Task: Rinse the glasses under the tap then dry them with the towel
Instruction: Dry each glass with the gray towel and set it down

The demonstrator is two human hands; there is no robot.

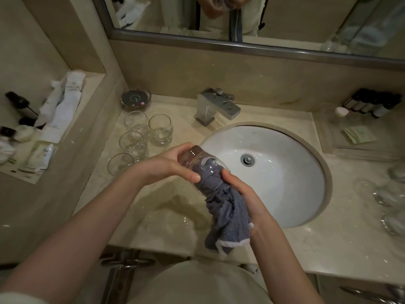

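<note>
I am in the drying part now. My left hand (175, 165) grips a glass (197, 165), fingers curled round it, with the glass lying on its side over the edge of the sink (285, 194). My right hand (243, 194) grips the towel (228, 216) and pushes some of it inside the glass; the rest hangs down below that hand. Four more glasses (140, 137) stand on the bench (153, 216), up and to the left of my left hand. I think those are done, but I cannot tell if they are dry. More glass things (390, 198) sit blurry, well off to the right of my right hand; maybe those wait. No water runs from the tap (217, 106).
</note>
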